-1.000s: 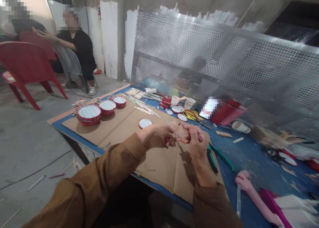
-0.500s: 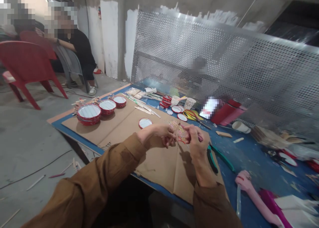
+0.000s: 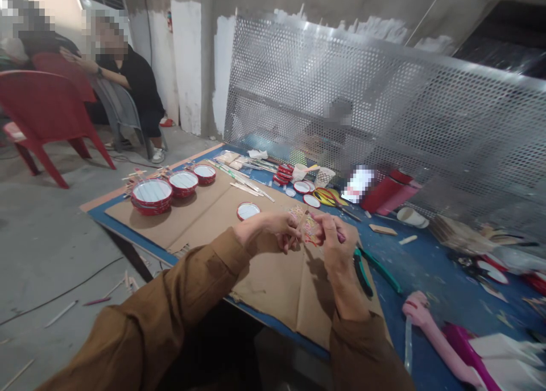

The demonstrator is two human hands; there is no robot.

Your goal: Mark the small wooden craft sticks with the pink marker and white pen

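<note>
A small clear plastic bag (image 3: 310, 228) of multicoloured bits, perhaps rubber bands, lies between my hands over the cardboard. My left hand (image 3: 285, 231) is closed at the bag's left side, its fingers bent. My right hand (image 3: 340, 240) is closed around a purple-handled tool (image 3: 341, 236) whose kind is unclear, and it also touches the bag's right side. A round red-rimmed piece with a white top (image 3: 248, 210) sits just beyond my left wrist. Teal-handled pliers (image 3: 362, 272) lie beside my right wrist, partly hidden by it.
Cardboard (image 3: 273, 283) covers part of the blue table (image 3: 392, 317). Red drum-like pieces (image 3: 152, 196) stand at the left. Scissors (image 3: 327, 197), a phone (image 3: 357, 185) and a red bottle (image 3: 386, 192) lie farther back. A pink glue gun (image 3: 439, 337) is at right. Two people sit at far left.
My hands stay almost in place around the bag, with only a slight shift of the right hand. In the background, a seated person's arm and head have moved a little.
</note>
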